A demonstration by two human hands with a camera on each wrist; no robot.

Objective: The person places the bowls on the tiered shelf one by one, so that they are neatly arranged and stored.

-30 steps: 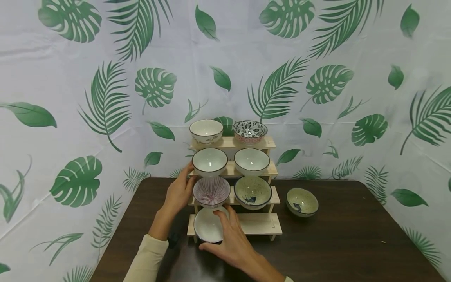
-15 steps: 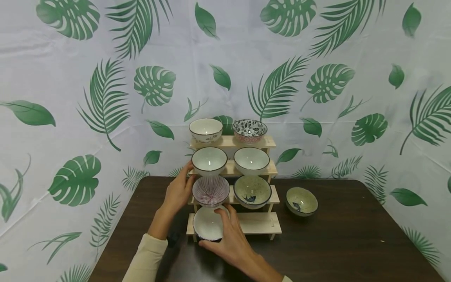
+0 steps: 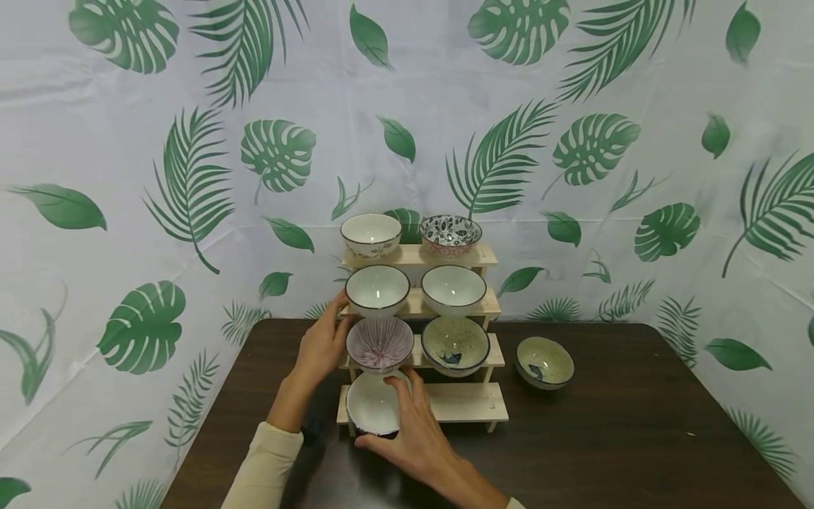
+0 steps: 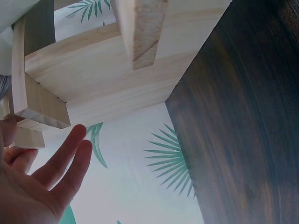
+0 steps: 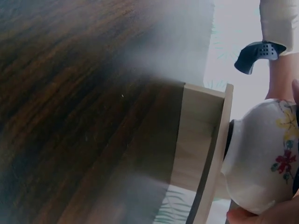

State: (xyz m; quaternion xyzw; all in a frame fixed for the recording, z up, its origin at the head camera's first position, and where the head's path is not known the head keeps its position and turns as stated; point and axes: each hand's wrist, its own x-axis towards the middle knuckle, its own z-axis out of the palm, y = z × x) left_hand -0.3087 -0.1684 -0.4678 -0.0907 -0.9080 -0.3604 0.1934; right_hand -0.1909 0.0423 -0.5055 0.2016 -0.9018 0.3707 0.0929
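Note:
In the head view my right hand (image 3: 420, 431) grips a white bowl (image 3: 372, 404), thumb at the front rim and fingers at the far right side. The bowl sits at the left of the lowest tier of a wooden stand (image 3: 464, 403). Its outside, in the right wrist view, is white with painted flowers (image 5: 285, 161). My left hand (image 3: 324, 343) is at the stand's left side; in the left wrist view its thumb and a finger pinch a board end (image 4: 44, 112), while two other fingers (image 4: 72, 163) stretch out. A purple-striped bowl (image 3: 380, 344) stands just above the white bowl.
Higher tiers carry a speckled green bowl (image 3: 456, 346), two plain pale bowls (image 3: 453, 290), a flowered white bowl (image 3: 372, 235) and a black-patterned bowl (image 3: 451, 235). A smaller green bowl (image 3: 545, 363) stands on the dark table (image 3: 604, 438), right of the stand. A leaf-print cloth (image 3: 407, 99) hangs behind.
My right hand and the white bowl have shifted slightly to the left on the lowest tier. The left hand keeps its place at the stand.

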